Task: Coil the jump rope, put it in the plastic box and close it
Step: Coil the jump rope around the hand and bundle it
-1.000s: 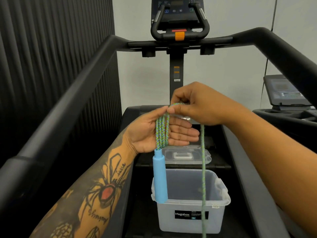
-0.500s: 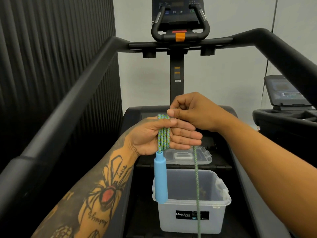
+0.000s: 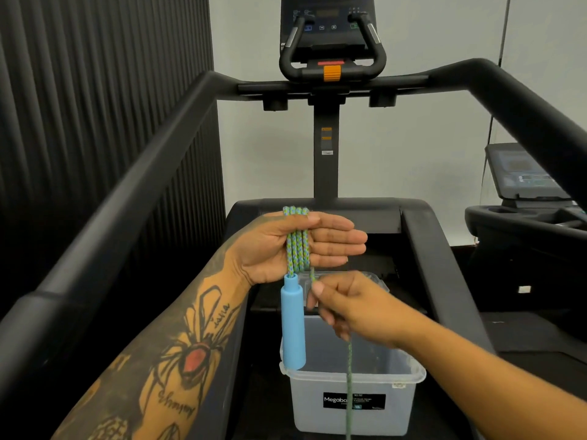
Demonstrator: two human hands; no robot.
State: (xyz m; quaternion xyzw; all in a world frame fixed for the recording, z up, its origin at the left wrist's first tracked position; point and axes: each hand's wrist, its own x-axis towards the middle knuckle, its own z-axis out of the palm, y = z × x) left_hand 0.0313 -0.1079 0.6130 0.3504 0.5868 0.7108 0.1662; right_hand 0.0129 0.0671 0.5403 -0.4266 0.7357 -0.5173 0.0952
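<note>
Treadmill rails [image 3: 152,173] in black run up either side of us toward a console [image 3: 330,30], with a pale wall behind it and dark ribbed panelling off to our left. We hold our left hand [image 3: 295,246] palm up and flat, fingers stretched out together and not clenched, thumb lying along the top. Several loops of the green-and-blue jump rope [image 3: 297,246] are wound across that palm, side by side and upright. From the bottom of those loops a blue handle [image 3: 293,325] hangs straight down, just below the heel of the left hand. Our right hand [image 3: 346,308] sits just beneath the left one, pinching the free strand of rope between thumb and forefinger; the strand passes through the fist and drops on below it out of view. Under both hands stands the plastic box [image 3: 365,414], open, translucent, with a dark label on its front; the handle's lower end hangs at its near left rim. Beyond the right hand we see part of the clear lid [image 3: 379,281] lying flat, apart from the box.
</note>
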